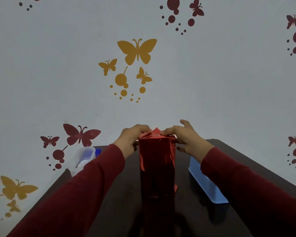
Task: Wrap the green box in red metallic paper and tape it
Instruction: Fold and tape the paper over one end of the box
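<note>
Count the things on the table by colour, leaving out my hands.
Red: 1, the wrapped box
Blue: 1, the tray
Clear: 1, the plastic tub
Total: 3, all on the dark table

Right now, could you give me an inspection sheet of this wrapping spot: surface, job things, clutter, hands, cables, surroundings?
Surface: dark table, glossy.
Job's things: box upright, covered in red paper; top flaps gathered into a peak. No green shows. Tape: nothing seen.
Clutter: clear tub to the left, blue tray to the right.
Hands: left hand and right hand press the flaps at the top edges.
Cables: nothing seen.
Surroundings: pale wall with butterfly decals.
</note>
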